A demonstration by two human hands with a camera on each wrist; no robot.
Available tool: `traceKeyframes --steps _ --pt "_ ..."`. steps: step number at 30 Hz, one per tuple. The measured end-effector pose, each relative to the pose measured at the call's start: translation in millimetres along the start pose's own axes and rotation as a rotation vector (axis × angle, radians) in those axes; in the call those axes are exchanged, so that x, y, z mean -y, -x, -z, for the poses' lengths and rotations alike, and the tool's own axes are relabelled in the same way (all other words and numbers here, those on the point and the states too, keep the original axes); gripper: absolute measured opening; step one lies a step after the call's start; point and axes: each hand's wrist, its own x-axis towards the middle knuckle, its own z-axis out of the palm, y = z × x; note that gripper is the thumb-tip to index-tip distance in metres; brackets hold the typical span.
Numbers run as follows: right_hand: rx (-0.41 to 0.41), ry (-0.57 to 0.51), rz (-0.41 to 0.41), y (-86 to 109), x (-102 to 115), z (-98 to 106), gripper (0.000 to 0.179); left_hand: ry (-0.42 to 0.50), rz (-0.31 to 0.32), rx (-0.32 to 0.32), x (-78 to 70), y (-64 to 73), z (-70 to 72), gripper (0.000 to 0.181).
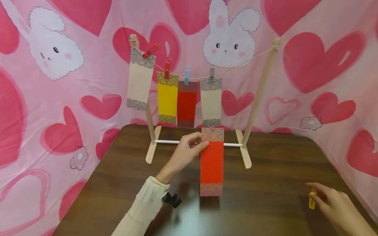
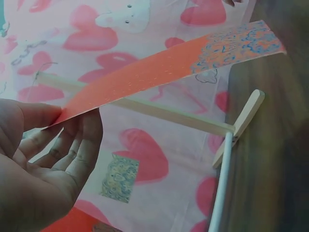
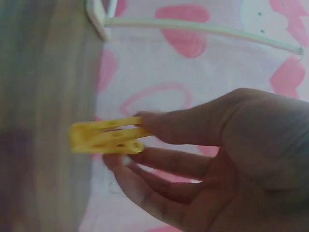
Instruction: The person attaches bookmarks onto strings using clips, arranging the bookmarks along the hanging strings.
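Note:
My left hand [image 1: 189, 147] pinches a red paper strip [image 1: 211, 162] near its upper left edge, thumb in front. Patterned bands cross both ends of the strip, and it hangs upright in front of the line. In the left wrist view the same strip [image 2: 145, 79] stretches away from the thumb and fingers. Over the table's right side, my right hand [image 1: 336, 201] holds a yellow clothespin [image 1: 312, 199]. In the right wrist view the clothespin [image 3: 106, 135] sits between thumb and fingers, its handle ends toward the hand.
A string [image 1: 236, 65] runs between two wooden posts [image 1: 261, 95] joined low by a white rod [image 1: 233, 144]. Clothespins hold a cream strip [image 1: 140, 80], a yellow strip [image 1: 167, 103], a red strip [image 1: 186, 105] and another cream strip [image 1: 211, 103]. The brown table [image 1: 274, 183] meets a pink heart-print cloth [image 1: 97, 65].

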Motion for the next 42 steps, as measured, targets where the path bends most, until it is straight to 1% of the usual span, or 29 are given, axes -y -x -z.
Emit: traceKeyframes --steps 2,3,5,8,10,12,13,15,18,19,20,22,23,24,26,28,31,34,37,40,41,42 --pt "-0.113 0.011 0.077 -6.4 3.6 5.6 0.028 -0.026 -0.035 0.014 -1.9 -6.2 -0.1 0.012" --pt "-0.168 0.010 0.122 -10.6 5.3 8.6 0.030 -0.042 -0.052 0.021 -3.1 -9.3 -0.2 0.011" --pt "-0.260 0.000 0.184 -19.7 9.2 15.4 0.034 -0.059 -0.077 0.037 -6.1 -15.0 -0.7 0.011" --pt "-0.335 -0.018 0.244 -32.7 16.8 25.5 0.033 -0.079 -0.100 0.052 -10.7 -23.2 -0.9 0.011" --pt "-0.370 -0.035 0.286 -40.1 21.4 30.3 0.019 -0.082 -0.107 0.060 -13.3 -28.7 -1.3 0.011" --pt "-0.389 -0.041 0.320 -46.6 25.8 34.6 0.005 -0.102 -0.124 0.063 -15.6 -34.2 -1.5 0.011" --pt "-0.392 -0.043 0.334 -49.4 28.4 37.0 0.003 -0.103 -0.129 0.066 -16.9 -36.7 -1.8 0.011" --pt "-0.388 -0.047 0.348 -54.9 34.1 42.4 0.004 -0.102 -0.139 0.075 -20.1 -41.6 -2.3 0.012" --pt "-0.372 -0.051 0.342 -64.3 45.0 52.7 0.026 -0.109 -0.153 0.081 -25.9 -49.5 -3.1 0.013" --pt "-0.370 -0.052 0.340 -67.7 49.1 56.6 0.031 -0.116 -0.158 0.080 -27.7 -52.6 -3.3 0.013" --pt "-0.368 -0.052 0.342 -71.3 53.1 60.6 0.031 -0.129 -0.165 0.077 -29.4 -55.7 -3.5 0.013" --pt "-0.376 -0.049 0.359 -78.8 61.0 68.6 0.025 -0.149 -0.184 0.073 -32.0 -62.3 -4.1 0.012" --pt "-0.383 -0.047 0.374 -82.6 65.1 72.7 0.026 -0.162 -0.194 0.073 -32.4 -65.7 -4.3 0.012" --pt "-0.386 -0.046 0.389 -86.3 69.6 76.8 0.032 -0.172 -0.201 0.074 -33.4 -68.5 -4.9 0.012" --pt "-0.396 -0.043 0.430 -94.0 78.7 84.2 0.050 -0.184 -0.211 0.081 -34.1 -74.1 -6.1 0.011" --pt "-0.408 -0.053 0.470 -102.0 89.9 92.0 0.060 -0.178 -0.217 0.091 -35.5 -79.4 -7.4 0.011" --pt "-0.424 -0.085 0.523 -114.5 109.1 104.8 0.061 -0.164 -0.225 0.102 -38.5 -87.6 -8.1 0.012" --pt "-0.445 -0.128 0.563 -126.6 128.2 117.3 0.061 -0.161 -0.221 0.094 -43.1 -95.5 -8.8 0.016" --pt "-0.453 -0.141 0.581 -138.5 143.5 128.9 0.058 -0.170 -0.195 0.075 -47.7 -103.6 -10.0 0.018" --pt "-0.462 -0.105 0.582 -151.5 155.8 139.1 0.032 -0.162 -0.168 0.065 -50.8 -112.6 -12.6 0.017" --pt "-0.470 -0.096 0.582 -156.5 159.3 142.1 0.030 -0.158 -0.165 0.064 -51.4 -116.0 -13.7 0.017" --pt "-0.479 -0.088 0.580 -162.0 163.2 145.4 0.035 -0.147 -0.164 0.067 -51.9 -119.6 -14.9 0.017"
